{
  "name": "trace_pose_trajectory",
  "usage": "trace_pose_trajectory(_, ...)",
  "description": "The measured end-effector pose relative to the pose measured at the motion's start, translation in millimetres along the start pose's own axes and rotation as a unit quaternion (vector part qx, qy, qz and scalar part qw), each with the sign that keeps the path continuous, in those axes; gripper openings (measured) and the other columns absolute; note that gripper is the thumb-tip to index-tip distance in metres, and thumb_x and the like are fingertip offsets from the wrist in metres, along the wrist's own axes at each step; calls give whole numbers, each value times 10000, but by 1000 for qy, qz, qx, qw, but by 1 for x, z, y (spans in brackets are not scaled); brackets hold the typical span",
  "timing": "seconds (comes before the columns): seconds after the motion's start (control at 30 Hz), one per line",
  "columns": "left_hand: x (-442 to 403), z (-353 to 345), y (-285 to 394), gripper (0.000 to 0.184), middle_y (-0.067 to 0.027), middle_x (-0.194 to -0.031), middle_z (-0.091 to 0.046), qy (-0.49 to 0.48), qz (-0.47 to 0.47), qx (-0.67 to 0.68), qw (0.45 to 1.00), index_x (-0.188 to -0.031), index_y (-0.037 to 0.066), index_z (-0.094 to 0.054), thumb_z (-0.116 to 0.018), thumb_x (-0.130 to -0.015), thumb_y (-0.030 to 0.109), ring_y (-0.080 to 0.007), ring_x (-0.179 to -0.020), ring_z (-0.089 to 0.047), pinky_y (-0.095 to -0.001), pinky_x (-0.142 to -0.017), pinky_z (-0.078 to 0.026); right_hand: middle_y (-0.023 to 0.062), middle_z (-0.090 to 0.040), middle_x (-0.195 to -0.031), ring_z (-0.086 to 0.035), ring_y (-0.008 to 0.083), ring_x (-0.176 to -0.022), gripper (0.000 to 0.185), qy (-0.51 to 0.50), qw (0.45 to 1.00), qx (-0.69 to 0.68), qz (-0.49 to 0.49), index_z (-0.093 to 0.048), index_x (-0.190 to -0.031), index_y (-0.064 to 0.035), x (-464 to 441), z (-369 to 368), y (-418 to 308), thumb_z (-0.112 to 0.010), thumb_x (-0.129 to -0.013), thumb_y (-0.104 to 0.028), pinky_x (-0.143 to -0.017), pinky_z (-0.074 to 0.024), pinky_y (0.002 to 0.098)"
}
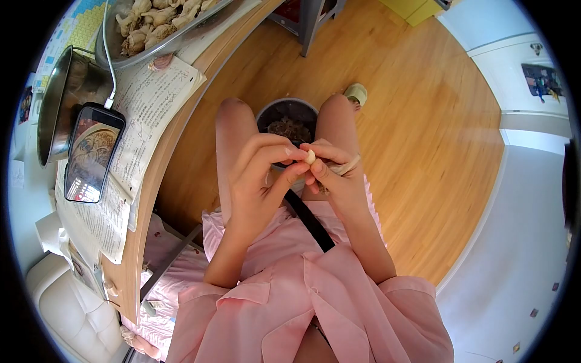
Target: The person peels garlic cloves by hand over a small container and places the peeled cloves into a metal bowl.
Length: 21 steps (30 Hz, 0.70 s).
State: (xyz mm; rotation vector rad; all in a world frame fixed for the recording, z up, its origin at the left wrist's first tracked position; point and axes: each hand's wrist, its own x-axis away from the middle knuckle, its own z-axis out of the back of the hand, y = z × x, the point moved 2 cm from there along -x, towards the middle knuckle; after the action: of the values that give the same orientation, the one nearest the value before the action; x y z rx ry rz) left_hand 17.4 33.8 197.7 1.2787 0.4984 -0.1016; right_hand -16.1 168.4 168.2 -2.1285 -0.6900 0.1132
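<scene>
A pale garlic clove sits between the fingertips of both hands, in front of my body. My left hand pinches it from the left with index finger and thumb. My right hand is closed around part of a garlic bulb, whose dry stalk sticks out past the fingers; its thumb and index finger also touch the clove. Most of the bulb is hidden by that hand. Below the hands, between my knees, stands a dark bin with brown papery skins inside.
On the desk at left are a basin of garlic bulbs, a metal bowl, printed sheets and a phone on a white cable. A grey stool stands ahead on the wooden floor.
</scene>
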Motion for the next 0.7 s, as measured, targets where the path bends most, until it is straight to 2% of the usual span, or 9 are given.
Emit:
trace_pose_trajectory(0.1,-2,2,2,186,-91,-895,-558,-18,-19,-11,1000,-898,9,-611,-668,-732,-51,-179,-776,-571,-255,-654,-469,35,-571,-901,-537,61,-672,225,2,1000,11,-5,-622,-1056,18,0,0,-1,-611,-843,-55,-509,-401,159)
trace_pose_trajectory(0.43,2,7,3,144,-83,-874,-581,-22,4,-35,999,-851,4,-616,-678,-729,-40,-165,-753,-585,-235,-588,-474,49,-566,-870,-543,73,-657,190,24,996,85,23,-646,-1010,24,1,-3,-9,-619,-827,-17,-504,-394,164)
trace_pose_trajectory(0.63,2,4,2,181,-82,-877,-565,-32,-23,-56,998,-893,18,-597,-669,-737,-38,-186,-763,-572,-251,-607,-474,49,-598,-838,-544,66,-639,201,22,997,73,12,-637,-1010,24,1,-4,-10,-638,-818,-35,-496,-395,165)
trace_pose_trajectory(0.7,2,4,1,193,-83,-877,-560,-35,-22,-51,998,-904,23,-591,-667,-738,-37,-194,-767,-567,-260,-621,-474,52,-615,-828,-543,62,-638,207,23,999,29,-13,-631,-1011,17,1,-2,-7,-646,-813,-41,-497,-397,165)
